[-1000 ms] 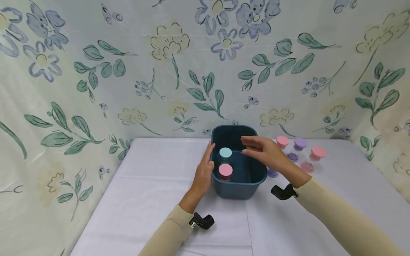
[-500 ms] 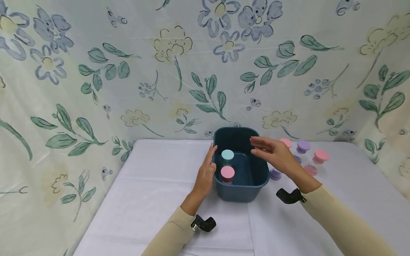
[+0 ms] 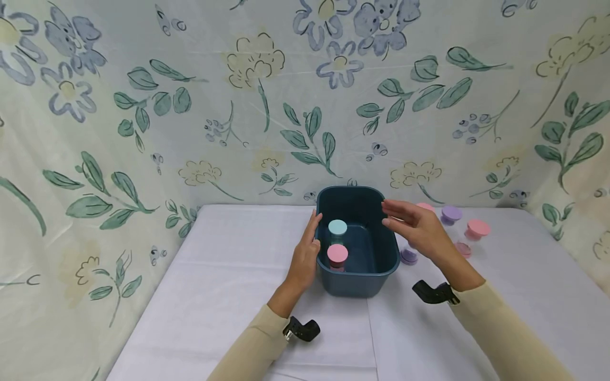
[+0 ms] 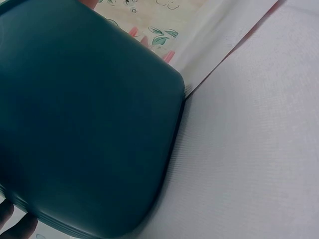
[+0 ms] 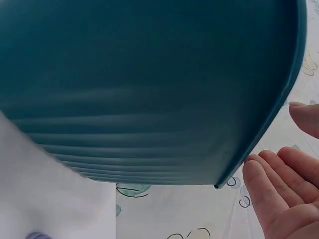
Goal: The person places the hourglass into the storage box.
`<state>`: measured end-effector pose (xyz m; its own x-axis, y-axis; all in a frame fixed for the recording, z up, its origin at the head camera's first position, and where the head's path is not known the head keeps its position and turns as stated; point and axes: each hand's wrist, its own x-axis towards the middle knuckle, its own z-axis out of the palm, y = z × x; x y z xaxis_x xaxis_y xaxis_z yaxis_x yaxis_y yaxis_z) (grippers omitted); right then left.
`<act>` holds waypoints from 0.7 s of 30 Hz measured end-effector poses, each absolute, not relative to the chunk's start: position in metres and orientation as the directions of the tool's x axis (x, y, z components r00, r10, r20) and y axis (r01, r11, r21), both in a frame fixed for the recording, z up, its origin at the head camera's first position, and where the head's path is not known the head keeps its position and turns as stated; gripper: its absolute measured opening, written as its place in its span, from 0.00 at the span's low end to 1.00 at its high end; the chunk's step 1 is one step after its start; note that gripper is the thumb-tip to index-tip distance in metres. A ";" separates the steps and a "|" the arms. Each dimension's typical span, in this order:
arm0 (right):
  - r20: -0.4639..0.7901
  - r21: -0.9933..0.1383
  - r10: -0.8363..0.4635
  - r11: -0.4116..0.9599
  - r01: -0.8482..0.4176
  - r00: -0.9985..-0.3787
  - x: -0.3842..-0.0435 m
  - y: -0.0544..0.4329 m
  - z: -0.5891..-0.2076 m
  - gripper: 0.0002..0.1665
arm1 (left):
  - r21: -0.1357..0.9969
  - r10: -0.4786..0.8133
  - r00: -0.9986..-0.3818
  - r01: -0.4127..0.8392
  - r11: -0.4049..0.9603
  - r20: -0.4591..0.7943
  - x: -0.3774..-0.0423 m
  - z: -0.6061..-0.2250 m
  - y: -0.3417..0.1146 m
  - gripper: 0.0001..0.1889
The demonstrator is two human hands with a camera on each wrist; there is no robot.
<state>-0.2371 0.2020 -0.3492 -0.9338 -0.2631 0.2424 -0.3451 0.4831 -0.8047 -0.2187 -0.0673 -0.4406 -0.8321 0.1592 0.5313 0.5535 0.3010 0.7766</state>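
Two hands, head view: your left hand (image 3: 302, 263) lies along the outside of the dark blue bin (image 3: 355, 287), its fingers (image 3: 311, 226) nearly straight and laid on the wall instead of curled round it, presumably to keep the bin from shifting.
Right side, head view: your right hand (image 3: 419, 230) is at the bin's right rim, fingers extended toward the opening and holding nothing; it likely matches the left to bracket the bin.
Bin, head view: it stands upright on the white-covered surface (image 3: 229, 254) between your hands, open side up, so you can see straight into it.
Jars inside, head view: a light-blue-lidded jar (image 3: 338, 227) and a pink-lidded jar (image 3: 337, 254) stand along the left wall, lids up, the pink one nearer you; the bin's right half is bare floor.
Loose containers, head view: a purple container (image 3: 409, 256) sits just beside the bin, with a purple-topped container (image 3: 450, 215) and a pink-topped container (image 3: 477, 229) farther right; your hand hides part of the group.
Left wrist: the outer wall fills much of the view, and your fingertips show at the rim, lower left, suggesting light support.
Right wrist: your thumb and fingers are well parted, with nothing between them; one fingertip meets the rim's outline, but you cannot tell whether it touches.
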 end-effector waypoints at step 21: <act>0.280 -0.842 -0.099 0.452 -0.294 -0.955 -0.229 0.231 -0.347 0.34 | 0.791 0.155 -0.844 0.536 0.295 0.514 -0.217 -0.440 -0.068 0.32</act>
<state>-0.2291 0.2308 -0.3467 -0.9549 -0.0994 0.2797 -0.2937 0.4520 -0.8422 -0.2171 -0.0680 -0.4399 -0.8437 0.1553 0.5138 0.5361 0.2946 0.7911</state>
